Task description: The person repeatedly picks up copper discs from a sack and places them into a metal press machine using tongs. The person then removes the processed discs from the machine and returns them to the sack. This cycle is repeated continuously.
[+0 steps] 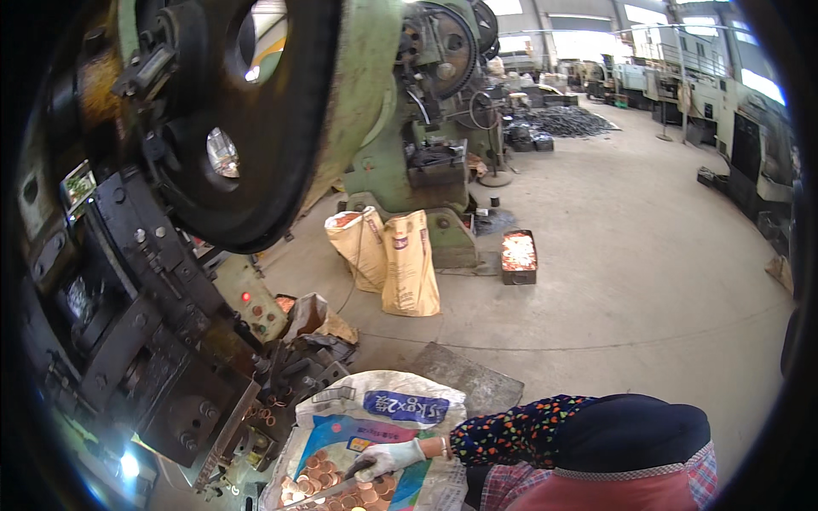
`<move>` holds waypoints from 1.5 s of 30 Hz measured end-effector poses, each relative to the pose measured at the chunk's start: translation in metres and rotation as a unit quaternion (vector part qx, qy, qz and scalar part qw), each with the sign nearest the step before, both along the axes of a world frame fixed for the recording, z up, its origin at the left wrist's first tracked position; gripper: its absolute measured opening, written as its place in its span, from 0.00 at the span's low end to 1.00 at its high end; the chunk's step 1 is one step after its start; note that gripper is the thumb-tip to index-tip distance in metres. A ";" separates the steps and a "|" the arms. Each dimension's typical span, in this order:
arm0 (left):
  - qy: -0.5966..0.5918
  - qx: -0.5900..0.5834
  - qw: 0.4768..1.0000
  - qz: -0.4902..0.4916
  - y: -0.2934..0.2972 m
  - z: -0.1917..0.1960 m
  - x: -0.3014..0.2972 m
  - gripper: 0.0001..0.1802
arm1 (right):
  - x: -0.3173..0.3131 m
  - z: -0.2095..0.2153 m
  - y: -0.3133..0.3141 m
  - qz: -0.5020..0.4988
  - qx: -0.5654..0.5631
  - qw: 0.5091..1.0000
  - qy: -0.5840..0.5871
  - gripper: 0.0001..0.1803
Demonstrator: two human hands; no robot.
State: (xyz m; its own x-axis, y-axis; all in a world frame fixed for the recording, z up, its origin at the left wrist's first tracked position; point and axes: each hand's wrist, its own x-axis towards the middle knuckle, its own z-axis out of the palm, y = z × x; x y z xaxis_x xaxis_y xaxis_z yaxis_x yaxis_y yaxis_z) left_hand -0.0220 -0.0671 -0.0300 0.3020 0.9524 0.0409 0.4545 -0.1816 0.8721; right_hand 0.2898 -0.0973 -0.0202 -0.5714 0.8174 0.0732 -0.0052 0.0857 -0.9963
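Copper-coloured discs (375, 492) lay heaped on the printed sack (441, 487), toward its near edge. We saw the gloved right hand (390, 459) curled nearly closed, apparently gripping a thin strip (320, 495). We judged discs stiff, light singly, slippery; best pinched by rims.

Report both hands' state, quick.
Left hand: not in view.
Right hand: gloved, over the copper-coloured discs, beside a thin grey strip; whether it grips the strip cannot be told.

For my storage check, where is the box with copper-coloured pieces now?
In the head view, the box stands on the floor right of centre, to the right of the brown sacks.
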 end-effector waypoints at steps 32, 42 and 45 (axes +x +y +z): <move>-0.189 0.090 0.964 0.165 -0.028 0.044 -0.056 0.09 | -0.020 0.121 0.089 -0.171 0.585 0.672 -0.420 0.16; -0.262 0.103 0.928 0.244 0.067 0.056 -0.038 0.10 | -0.032 0.118 0.121 -0.213 0.567 0.669 -0.431 0.17; -0.118 0.141 0.920 0.346 0.095 0.056 -0.028 0.21 | -0.020 0.114 0.110 -0.199 0.532 0.712 -0.414 0.17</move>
